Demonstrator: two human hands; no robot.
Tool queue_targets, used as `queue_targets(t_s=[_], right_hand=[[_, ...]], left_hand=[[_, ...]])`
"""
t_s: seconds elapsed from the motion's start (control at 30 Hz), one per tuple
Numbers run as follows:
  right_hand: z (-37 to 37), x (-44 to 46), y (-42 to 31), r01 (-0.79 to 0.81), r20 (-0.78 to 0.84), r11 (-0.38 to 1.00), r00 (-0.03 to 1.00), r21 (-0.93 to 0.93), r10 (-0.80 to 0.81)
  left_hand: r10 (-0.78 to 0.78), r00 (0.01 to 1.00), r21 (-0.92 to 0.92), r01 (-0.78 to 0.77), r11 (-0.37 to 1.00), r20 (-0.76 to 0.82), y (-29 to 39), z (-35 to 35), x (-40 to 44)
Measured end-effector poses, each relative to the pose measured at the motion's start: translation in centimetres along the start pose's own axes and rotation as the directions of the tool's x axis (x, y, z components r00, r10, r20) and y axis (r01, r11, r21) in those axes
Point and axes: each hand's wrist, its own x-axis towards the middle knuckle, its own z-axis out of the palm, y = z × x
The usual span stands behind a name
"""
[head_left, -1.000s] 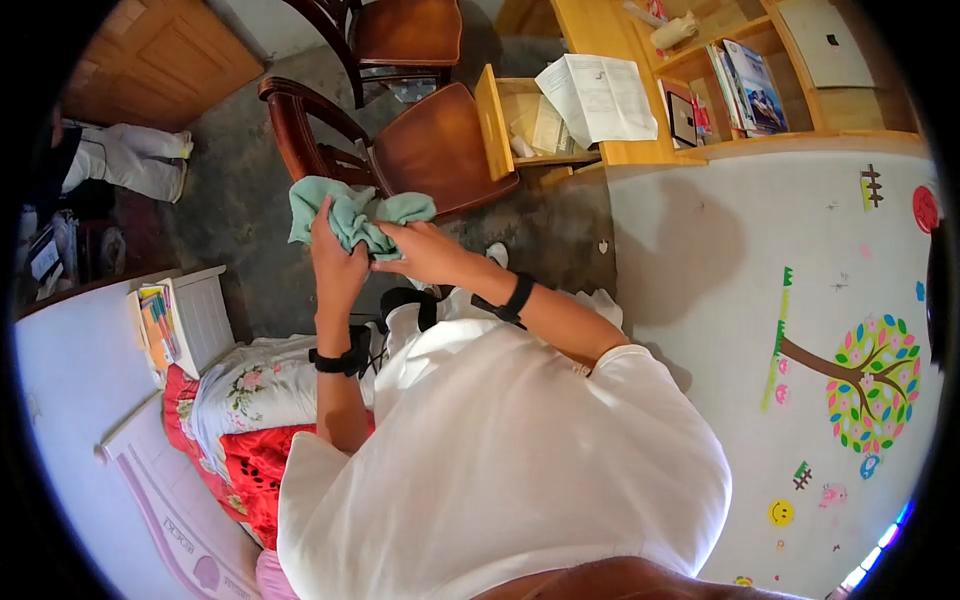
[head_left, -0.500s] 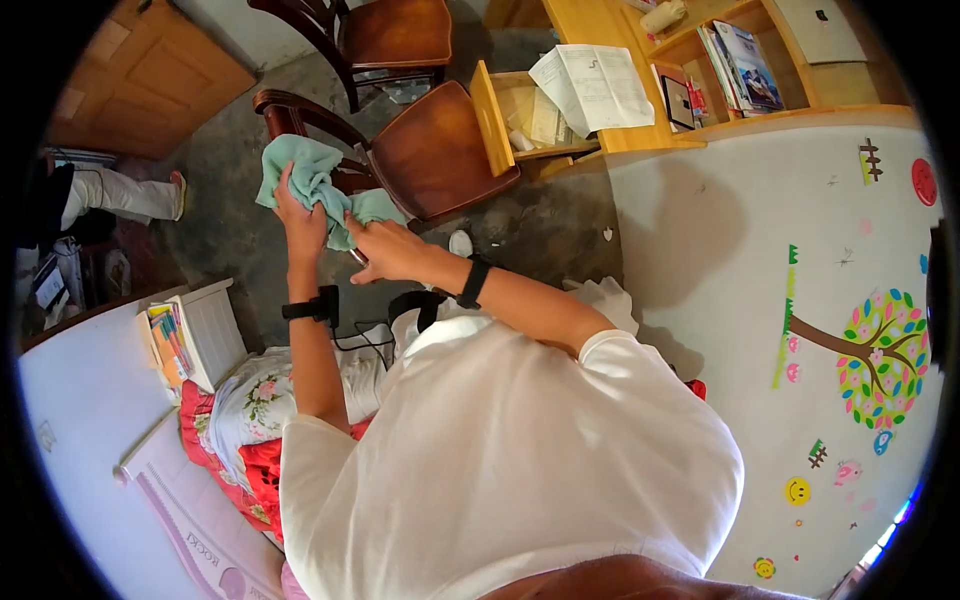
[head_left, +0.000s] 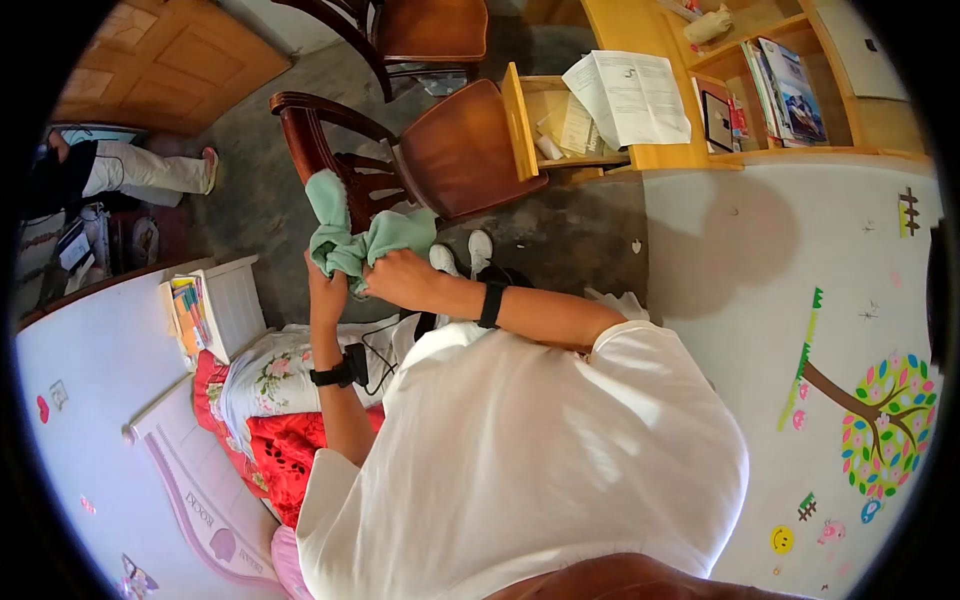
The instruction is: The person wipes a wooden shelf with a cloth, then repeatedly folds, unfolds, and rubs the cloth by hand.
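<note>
2 hands grip a bunched green cloth beside a wooden chair

The green cloth [head_left: 400, 235] is held up between the hands, gathered and twisted, with its far end over the near corner of the backrest [head_left: 303, 140] of the nearer chair [head_left: 465, 155]; whether it touches the wood I cannot tell. The left hand [head_left: 327, 287] has its fingers closed around the bunch, though some are hidden. The right hand [head_left: 405, 280], just beside it, has its fingers curled tightly into the cloth. Each wrist wears 1 black band [head_left: 490, 304].

Beyond the chair seat's far edge, a drawer [head_left: 519, 120] stands pulled out from a desk [head_left: 660, 157]. A printed sheet [head_left: 640, 100] lies across the desk's edge, overhanging the drawer's corner. A 2nd chair [head_left: 430, 35] stands farther off. Another person's pale trousers [head_left: 150, 170] show near the door [head_left: 200, 75].
</note>
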Motion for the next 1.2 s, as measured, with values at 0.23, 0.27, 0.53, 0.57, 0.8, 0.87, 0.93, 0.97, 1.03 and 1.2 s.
queue_targets(t_s=[0.23, 0.27, 0.53, 0.57, 0.8, 0.87, 0.93, 0.97, 1.03, 1.2], right_hand=[[-1.8, 0.6, 0.5, -0.096, 0.066, 0.981, 0.994, 0.170, 0.086], [-1.8, 0.9, 0.7, -0.099, 0.065, 0.981, 0.994, 0.165, 0.089], [-3.4, 4.8, 1.7, -0.244, 0.317, 0.868, 0.943, 0.433, 0.107], [-3.5, 5.1, 2.0, -0.253, 0.320, 0.870, 0.940, 0.423, 0.118], [-2.8, 7.3, 1.1, -0.256, 0.472, 0.926, 0.876, 0.276, 0.101], [-3.2, 7.2, 0.9, -0.339, 0.524, 0.909, 0.834, 0.241, 0.172], [-2.5, 6.8, 1.3, -0.341, 0.499, 0.863, 0.858, 0.373, 0.124], [-2.5, 6.7, 1.2, -0.338, 0.490, 0.845, 0.865, 0.415, 0.106], [-3.5, 6.3, 0.2, -0.364, 0.370, 0.823, 0.906, 0.436, 0.205], [-3.1, 4.3, 0.2, -0.490, 0.141, 0.742, 0.864, 0.458, 0.483]], left_hand=[[-0.010, 1.000, -0.009, 0.010, 1.000, -0.021, -0.1, -0.1, 2.6], [-0.007, 1.000, -0.012, 0.006, 1.000, -0.019, 0.2, -0.3, 3.3], [0.201, 0.979, 0.015, -0.201, 0.979, 0.006, -3.4, -3.1, 11.1], [0.206, 0.979, 0.002, -0.206, 0.979, 0.010, -4.2, -3.5, 12.5], [0.371, 0.926, -0.018, -0.371, 0.929, 0.063, -4.9, -5.6, 22.2], [0.506, 0.849, 0.181, -0.527, 0.830, 0.151, -5.2, -6.3, 25.3], [0.378, 0.923, -0.093, -0.371, 0.924, 0.068, -4.1, -6.2, 24.4], [0.377, 0.925, -0.095, -0.370, 0.924, 0.058, -3.3, -6.0, 23.5], [0.450, 0.889, -0.086, -0.444, 0.892, 0.081, -2.1, -6.9, 22.4], [0.249, 0.944, -0.048, -0.245, 0.968, 0.217, -1.2, -7.6, 16.7]])
